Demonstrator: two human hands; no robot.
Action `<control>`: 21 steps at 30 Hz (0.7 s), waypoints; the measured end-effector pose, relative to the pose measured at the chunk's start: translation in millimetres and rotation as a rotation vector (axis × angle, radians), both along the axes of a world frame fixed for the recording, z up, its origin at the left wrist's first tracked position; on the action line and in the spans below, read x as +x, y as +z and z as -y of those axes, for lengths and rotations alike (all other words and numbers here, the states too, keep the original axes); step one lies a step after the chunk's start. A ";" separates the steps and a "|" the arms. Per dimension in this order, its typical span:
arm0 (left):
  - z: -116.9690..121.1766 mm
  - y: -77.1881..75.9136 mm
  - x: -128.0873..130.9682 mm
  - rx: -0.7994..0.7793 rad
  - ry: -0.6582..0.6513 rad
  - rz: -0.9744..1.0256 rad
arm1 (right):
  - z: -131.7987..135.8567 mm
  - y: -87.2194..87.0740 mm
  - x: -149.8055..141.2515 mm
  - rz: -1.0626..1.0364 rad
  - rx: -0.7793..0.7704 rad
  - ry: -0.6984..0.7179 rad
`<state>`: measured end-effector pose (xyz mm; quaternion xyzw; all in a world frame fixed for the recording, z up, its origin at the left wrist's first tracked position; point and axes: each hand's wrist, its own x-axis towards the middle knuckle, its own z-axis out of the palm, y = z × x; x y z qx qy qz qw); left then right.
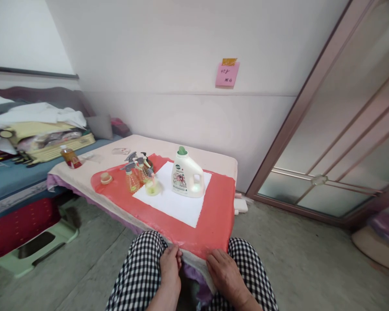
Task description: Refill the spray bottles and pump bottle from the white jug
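Observation:
At the table's near edge, my left hand [171, 264] is closed, its fingertips pinched at the rim of a red plastic sheet [215, 220]. My right hand [225, 272] curls its fingers over the sheet's near right corner, with the thumb hidden. A white sheet of paper [184, 211] lies on the red one. Upright on the paper stands a cream detergent jug [188, 175] with a green cap and a side handle. Left of the jug, several spray bottles [132, 179] cluster together, one low with yellowish liquid [153, 186]. A small round beige object [106, 178] rests at the sheet's left end.
A bottle of amber liquid [70, 157] stands at the table's far left, near a small clear packet [121, 150]. A bed piled with clothes and a yellow case [61, 144] is at left, a green stool [52, 242] below it. A pink note [227, 74] hangs on the wall; a framed glass door [324, 151] is at right.

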<state>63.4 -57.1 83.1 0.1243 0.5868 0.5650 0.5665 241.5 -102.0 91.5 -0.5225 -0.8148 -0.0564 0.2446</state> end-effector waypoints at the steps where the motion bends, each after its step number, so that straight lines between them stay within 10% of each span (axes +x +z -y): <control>1: -0.5 -0.7 0.1 0.004 -0.002 -0.009 | 0.0 0.6 0.0 0.001 0.002 0.001; 21: 6.2 -14.7 -2.0 0.112 -0.143 -0.211 | -0.4 -1.5 -0.5 0.008 0.009 0.001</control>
